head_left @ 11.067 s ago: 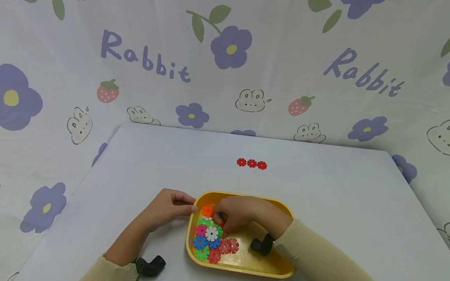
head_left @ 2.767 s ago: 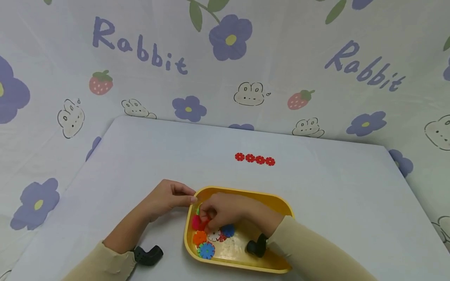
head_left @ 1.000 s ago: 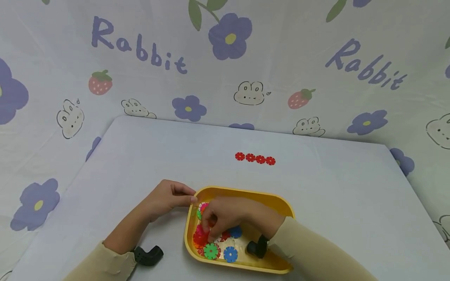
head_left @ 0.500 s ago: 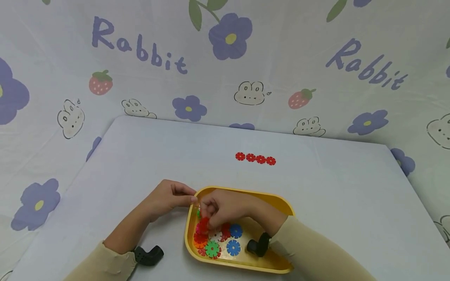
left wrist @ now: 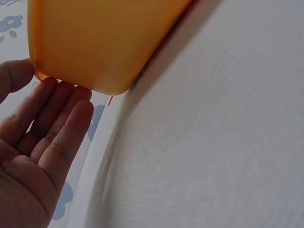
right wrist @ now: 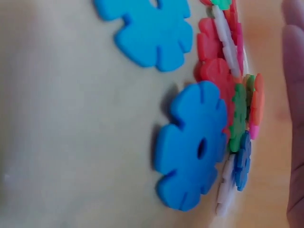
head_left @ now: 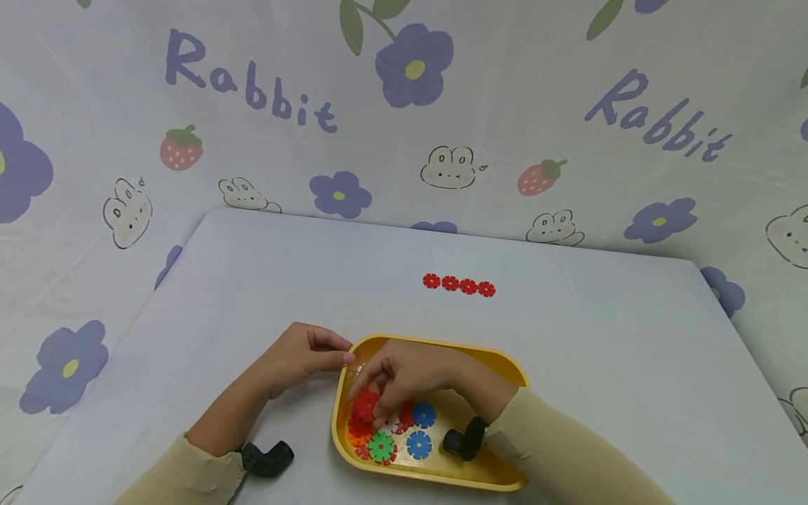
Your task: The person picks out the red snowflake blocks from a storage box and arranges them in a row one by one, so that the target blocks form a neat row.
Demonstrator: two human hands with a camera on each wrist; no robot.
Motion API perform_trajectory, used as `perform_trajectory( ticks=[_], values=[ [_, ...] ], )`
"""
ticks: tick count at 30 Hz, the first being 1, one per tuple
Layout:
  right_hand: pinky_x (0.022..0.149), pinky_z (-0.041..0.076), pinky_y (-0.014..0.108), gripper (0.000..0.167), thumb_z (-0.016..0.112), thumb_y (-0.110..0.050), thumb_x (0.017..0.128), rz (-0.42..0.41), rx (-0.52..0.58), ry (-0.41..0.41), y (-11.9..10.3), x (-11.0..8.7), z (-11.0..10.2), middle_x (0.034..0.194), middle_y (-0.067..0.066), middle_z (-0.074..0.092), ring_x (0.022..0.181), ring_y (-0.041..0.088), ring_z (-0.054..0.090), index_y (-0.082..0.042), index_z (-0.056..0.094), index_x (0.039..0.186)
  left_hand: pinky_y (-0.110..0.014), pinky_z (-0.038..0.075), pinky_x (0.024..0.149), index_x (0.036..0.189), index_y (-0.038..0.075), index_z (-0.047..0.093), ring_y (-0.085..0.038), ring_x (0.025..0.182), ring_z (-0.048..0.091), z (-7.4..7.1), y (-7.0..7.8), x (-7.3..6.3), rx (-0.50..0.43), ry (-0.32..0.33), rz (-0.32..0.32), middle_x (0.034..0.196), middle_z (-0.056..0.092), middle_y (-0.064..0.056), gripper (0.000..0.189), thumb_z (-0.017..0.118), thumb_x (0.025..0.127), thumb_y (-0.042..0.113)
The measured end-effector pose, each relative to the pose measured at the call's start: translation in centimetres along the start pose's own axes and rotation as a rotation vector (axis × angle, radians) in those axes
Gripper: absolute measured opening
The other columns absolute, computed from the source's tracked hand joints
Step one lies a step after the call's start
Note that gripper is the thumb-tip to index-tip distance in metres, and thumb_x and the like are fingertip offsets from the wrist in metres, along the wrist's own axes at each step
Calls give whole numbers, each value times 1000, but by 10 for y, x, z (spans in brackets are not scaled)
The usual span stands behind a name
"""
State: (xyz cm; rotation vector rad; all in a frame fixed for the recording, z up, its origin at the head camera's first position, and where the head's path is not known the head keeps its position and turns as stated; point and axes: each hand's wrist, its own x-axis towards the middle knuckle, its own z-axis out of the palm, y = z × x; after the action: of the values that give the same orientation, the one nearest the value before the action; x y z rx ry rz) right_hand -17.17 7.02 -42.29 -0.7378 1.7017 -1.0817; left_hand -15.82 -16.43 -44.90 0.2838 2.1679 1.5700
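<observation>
My left hand [head_left: 303, 361] pinches the left rim of a yellow plastic tray [head_left: 442, 480]; in the left wrist view the thumb and fingers of that left hand [left wrist: 42, 142] meet at the tray's corner. Inside the tray, my right hand [head_left: 416, 372] holds a red notched flower disc [head_left: 364, 407] between thumb and fingers, its index finger stretched toward the left wall. Below and around it lie an orange disc [head_left: 360, 433], a green disc [head_left: 381, 447] and blue discs [head_left: 419, 445]. The right wrist view shows a blue disc [right wrist: 192, 147] up close beside a mixed pile.
Beyond the tray, a row of several red discs [head_left: 450, 283] lies on the white table [head_left: 284, 273]. A black wrist device [head_left: 268, 459] sits on the left wrist, another black device [head_left: 464, 440] on the right. A cloth backdrop [head_left: 379, 140] with rabbits and flowers hangs behind.
Since the oldest frame, the row has gained a red disc at its right end. Lately the right hand has lifted slightly, gripping a red disc, its index finger extending. The left hand stays put.
</observation>
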Motion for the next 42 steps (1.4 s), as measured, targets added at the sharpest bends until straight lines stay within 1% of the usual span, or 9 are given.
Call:
perform_trajectory(
  ticks=[3,5,14,18,23,29,33,38,42],
  values=[
    [72,59,28,32,81,-14,81,-1,-92,50,0,-1,-1,84,4,73,74,17,68,-22,75,111,-31,58,83,106,5,75,-18,94,68,0,0,0,-3,-4,-1,102,75,-6,29,75,87,27],
    [71,58,28,32,82,-17,80,-6,-124,82,0,-2,-3,84,2,72,72,15,66,-24,75,110,-31,58,84,106,5,75,-18,94,68,0,0,0,-11,-9,-7,102,75,-6,30,76,86,28],
    [70,57,25,33,82,-15,80,-26,-78,130,-5,-4,-6,88,4,72,74,17,67,-20,75,111,-32,58,85,107,5,74,-19,94,69,-1,-1,2,-26,-19,-2,102,75,-7,31,75,87,28],
    [76,59,27,33,82,-13,81,-44,-71,143,-7,-7,-7,92,2,74,81,17,70,-19,74,112,-31,58,85,107,5,74,-18,94,69,-1,0,2,-27,-22,3,102,75,-7,31,75,87,28],
    [83,58,28,35,82,-17,80,-122,-123,177,-11,-13,-10,102,-6,75,93,13,71,-16,74,114,-31,58,84,107,5,75,-18,94,69,-1,0,3,-21,-31,15,102,75,-6,30,75,87,28],
    [91,56,30,38,80,-14,82,-264,-111,224,-19,-21,-14,114,1,73,108,12,69,-13,72,119,-32,58,86,106,6,75,-19,96,69,-1,-1,3,-22,-34,19,103,75,-7,29,75,87,29],
    [98,52,33,37,79,-16,84,-325,-118,315,-24,-27,-15,120,1,71,116,11,65,-13,72,120,-32,58,86,106,6,75,-19,97,68,-2,0,2,-13,-26,17,104,75,-7,29,75,87,29],
    [96,53,32,36,78,-20,85,-350,-162,484,-34,-40,-20,123,-7,69,118,10,63,-21,72,120,-33,58,86,106,5,75,-19,96,69,-2,2,1,-16,-19,13,103,75,-8,32,76,87,31],
    [92,55,29,37,79,-18,84,-363,-190,603,-40,-54,-29,123,-6,69,115,11,65,-21,72,121,-33,59,85,106,5,75,-19,94,69,-1,3,0,-7,-9,8,102,75,-7,33,76,86,33]
  ],
)
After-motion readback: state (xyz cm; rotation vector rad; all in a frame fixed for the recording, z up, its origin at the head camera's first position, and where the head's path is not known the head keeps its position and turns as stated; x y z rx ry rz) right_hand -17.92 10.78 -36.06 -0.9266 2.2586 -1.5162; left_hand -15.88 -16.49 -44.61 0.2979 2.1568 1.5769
